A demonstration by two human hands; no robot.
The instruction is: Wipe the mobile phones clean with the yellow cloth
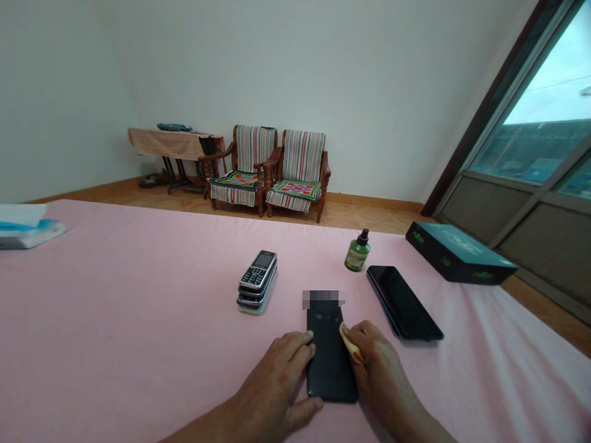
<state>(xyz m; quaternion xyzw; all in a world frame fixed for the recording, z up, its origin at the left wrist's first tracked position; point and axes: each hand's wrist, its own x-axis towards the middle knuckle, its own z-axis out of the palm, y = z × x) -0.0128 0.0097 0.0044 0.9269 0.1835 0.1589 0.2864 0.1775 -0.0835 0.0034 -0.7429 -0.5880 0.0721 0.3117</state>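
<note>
A black smartphone [331, 363] lies face down on the pink sheet [138, 307], its far end covered by a blurred patch. My left hand [274, 384] grips its left side, with the fingers on the back. My right hand [378, 363] pinches a small yellow cloth [351, 343] against the phone's right edge. Beyond the hands, a stack of keypad mobile phones [257, 282] lies to the left. To the right lies a stack of black smartphones [404, 303]. A small green spray bottle [357, 251] stands upright behind them.
A black box with green marks [459, 253] sits on the sheet's far right, and folded white and blue packaging [28, 226] lies at its left edge. Beyond the sheet are a wooden floor, several striped armchairs [279, 172], a draped table [170, 143] and a window [530, 141].
</note>
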